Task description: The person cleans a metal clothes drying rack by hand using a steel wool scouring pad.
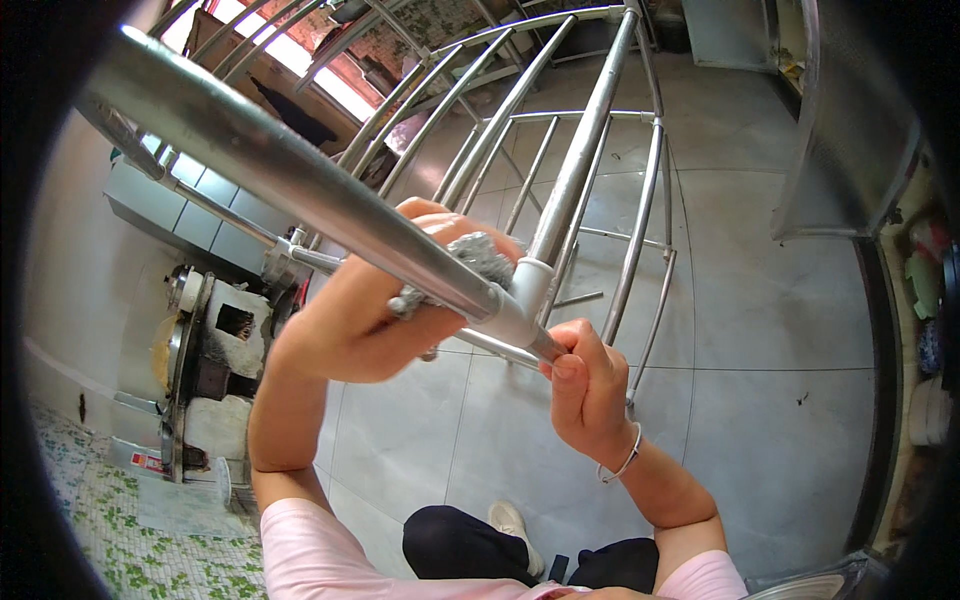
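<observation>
A metal tube rack (577, 165) with a white plastic tee joint (517, 307) stands before me, one thick tube slanting across the upper left. Behind that tube and close to the joint, my left hand (390, 300) is closed around a crumpled grey wad (480, 259), perhaps steel wool or a scrubbing cloth. At the thin tube end just past the joint, my right hand (589, 375) pinches the metal between thumb and fingers. A bracelet circles the right wrist. The left fingertips are partly hidden behind the tube.
Grey floor tiles (772, 442) lie below the rack, with a loose short rod (577, 299) on them. At the left is a stove (217, 427) with cookware; at the right, a translucent-panelled door or screen (840, 142). My knees and one pale shoe (514, 525) show at the bottom.
</observation>
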Action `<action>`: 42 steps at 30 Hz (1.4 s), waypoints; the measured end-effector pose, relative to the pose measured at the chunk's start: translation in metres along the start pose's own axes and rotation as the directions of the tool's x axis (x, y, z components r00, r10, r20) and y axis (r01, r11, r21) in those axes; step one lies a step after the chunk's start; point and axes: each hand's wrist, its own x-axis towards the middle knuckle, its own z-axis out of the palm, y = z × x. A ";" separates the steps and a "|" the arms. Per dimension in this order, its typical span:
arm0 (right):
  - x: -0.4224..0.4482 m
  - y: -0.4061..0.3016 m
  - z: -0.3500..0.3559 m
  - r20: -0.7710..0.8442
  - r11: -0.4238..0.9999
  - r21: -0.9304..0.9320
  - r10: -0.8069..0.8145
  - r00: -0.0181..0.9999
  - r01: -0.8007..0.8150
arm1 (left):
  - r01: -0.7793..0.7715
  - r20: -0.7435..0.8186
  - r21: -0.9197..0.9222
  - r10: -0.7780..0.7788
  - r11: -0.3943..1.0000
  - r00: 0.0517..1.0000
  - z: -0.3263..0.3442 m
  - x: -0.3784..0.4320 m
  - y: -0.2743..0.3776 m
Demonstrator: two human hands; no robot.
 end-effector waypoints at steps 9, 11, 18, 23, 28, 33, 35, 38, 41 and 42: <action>-0.014 -0.012 0.065 0.053 1.000 0.015 -0.017 0.998 0.016 | 0.067 -0.343 0.150 -0.011 0.986 0.939 -0.007 -0.052 0.000; -0.006 -0.016 0.084 0.100 1.000 0.029 0.007 0.995 -0.010 | 0.039 -0.552 -0.045 -0.057 0.998 0.832 -0.012 -0.061 0.000; 0.013 -0.045 0.118 0.314 0.981 -0.157 -0.063 0.947 0.118 | -0.017 -0.914 -0.007 0.001 1.000 0.406 -0.013 -0.108 -0.030; 0.068 -0.087 0.084 0.151 0.910 -0.350 -0.178 0.972 0.221 | 0.033 -0.837 -0.327 -0.306 0.944 0.453 -0.039 -0.103 -0.019; 0.139 -0.116 0.095 0.332 0.993 0.000 -0.108 0.937 0.114 | -0.039 -0.748 -0.342 -0.247 0.939 0.616 -0.066 -0.079 -0.015; 0.166 -0.122 0.104 0.547 0.927 -0.260 -0.089 0.832 0.271 | -0.062 -0.678 -0.430 -0.277 0.901 0.681 -0.071 -0.060 -0.025; 0.167 -0.119 0.097 0.497 0.924 -0.348 0.038 0.867 0.160 | 0.039 -0.794 -0.249 -0.227 0.968 0.564 -0.060 -0.066 -0.022; 0.169 -0.112 0.080 0.392 0.938 -0.324 0.250 0.886 -0.121 | 0.212 -0.895 -0.149 -0.223 0.966 0.387 -0.041 -0.091 -0.016; 0.180 -0.116 0.052 0.327 0.912 -0.361 0.320 0.889 -0.196 | 0.279 -0.937 0.134 0.030 0.951 0.347 -0.015 -0.110 -0.037; 0.182 -0.120 0.048 0.340 0.900 -0.402 0.319 0.885 -0.170 | 0.259 -0.965 0.079 0.008 0.963 0.263 -0.006 -0.108 -0.034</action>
